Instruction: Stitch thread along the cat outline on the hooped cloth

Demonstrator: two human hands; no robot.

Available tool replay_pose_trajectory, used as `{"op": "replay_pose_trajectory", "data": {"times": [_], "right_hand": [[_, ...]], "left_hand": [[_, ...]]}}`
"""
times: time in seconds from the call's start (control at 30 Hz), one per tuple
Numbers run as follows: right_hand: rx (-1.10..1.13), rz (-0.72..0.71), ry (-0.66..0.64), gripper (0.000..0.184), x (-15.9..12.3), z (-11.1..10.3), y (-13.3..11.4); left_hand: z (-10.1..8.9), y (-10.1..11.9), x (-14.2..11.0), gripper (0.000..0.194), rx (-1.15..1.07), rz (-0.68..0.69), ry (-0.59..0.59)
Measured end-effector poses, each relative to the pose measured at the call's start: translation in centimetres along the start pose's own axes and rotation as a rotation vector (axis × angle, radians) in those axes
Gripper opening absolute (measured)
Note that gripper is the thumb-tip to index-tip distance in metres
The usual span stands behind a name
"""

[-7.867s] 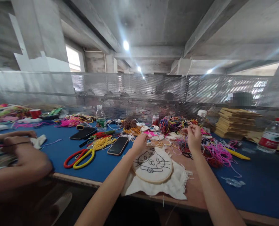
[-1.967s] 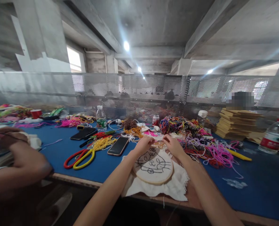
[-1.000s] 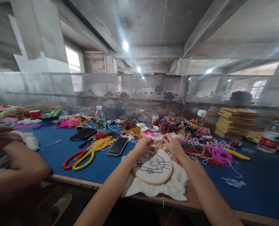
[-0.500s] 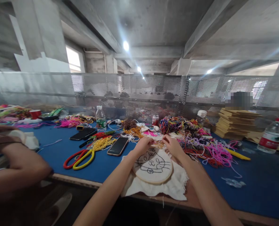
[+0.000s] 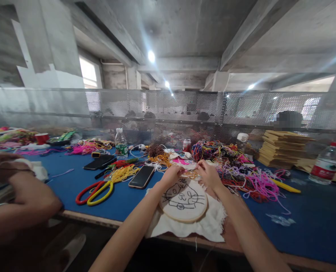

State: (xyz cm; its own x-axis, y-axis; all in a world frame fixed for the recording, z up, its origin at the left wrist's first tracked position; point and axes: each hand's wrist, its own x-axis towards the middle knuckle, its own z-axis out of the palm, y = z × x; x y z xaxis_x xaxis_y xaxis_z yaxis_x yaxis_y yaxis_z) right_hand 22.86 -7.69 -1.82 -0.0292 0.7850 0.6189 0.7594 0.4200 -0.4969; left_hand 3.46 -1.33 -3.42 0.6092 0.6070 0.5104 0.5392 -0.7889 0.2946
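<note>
An embroidery hoop [image 5: 182, 211] with white cloth [image 5: 190, 229] stretched in it lies at the table's front edge. Dark lines on the cloth draw a whiskered animal face. Just beyond the hoop's upper left rim is my left hand [image 5: 172, 176], thumb and fingers pinched together. My right hand [image 5: 208, 174] sits opposite, over the upper right rim, also with fingertips closed. Between the two hands lies a small bunch of yellowish thread [image 5: 191, 174]. Whatever the fingertips hold is too small to make out.
Left of the hoop lie a phone [image 5: 142, 176], red-and-yellow scissors [image 5: 96, 192] and yellow yarn [image 5: 125, 172]. Tangled yarn [image 5: 258, 185] spreads to the right, near a water bottle [image 5: 327, 163] and stacked brown envelopes [image 5: 281, 149]. A co-worker's arm [image 5: 29, 194] rests at far left.
My two hands stay almost in place over the hoop's far side, the right fingers shifting slightly. At far left, the co-worker's hands have moved a little.
</note>
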Motion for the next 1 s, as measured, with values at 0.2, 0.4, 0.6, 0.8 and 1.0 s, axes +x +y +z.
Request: {"op": "replay_pose_trajectory", "data": {"times": [0.2,0.4,0.6,0.8,1.0], "right_hand": [[0.040,0.019,-0.031,0.017,0.02,0.27,0.20],[0.035,0.033,-0.038,0.018,-0.06,0.22,0.04],[0.022,0.038,-0.053,0.018,-0.14,0.22,-0.03],[-0.029,0.000,-0.057,0.018,-0.10,0.19,0.00],[-0.067,-0.051,-0.101,0.016,-0.06,0.22,0.01]], "left_hand": [[-0.01,0.25,0.05,0.029,-0.046,-0.011,0.002],[0.04,0.23,0.03,0.028,-0.058,-0.001,0.003],[-0.10,0.36,-0.21,0.025,-0.030,-0.018,0.000],[-0.18,0.47,-0.29,0.025,-0.017,-0.010,-0.010],[-0.04,0.43,-0.03,0.026,-0.032,0.005,0.037]]}}
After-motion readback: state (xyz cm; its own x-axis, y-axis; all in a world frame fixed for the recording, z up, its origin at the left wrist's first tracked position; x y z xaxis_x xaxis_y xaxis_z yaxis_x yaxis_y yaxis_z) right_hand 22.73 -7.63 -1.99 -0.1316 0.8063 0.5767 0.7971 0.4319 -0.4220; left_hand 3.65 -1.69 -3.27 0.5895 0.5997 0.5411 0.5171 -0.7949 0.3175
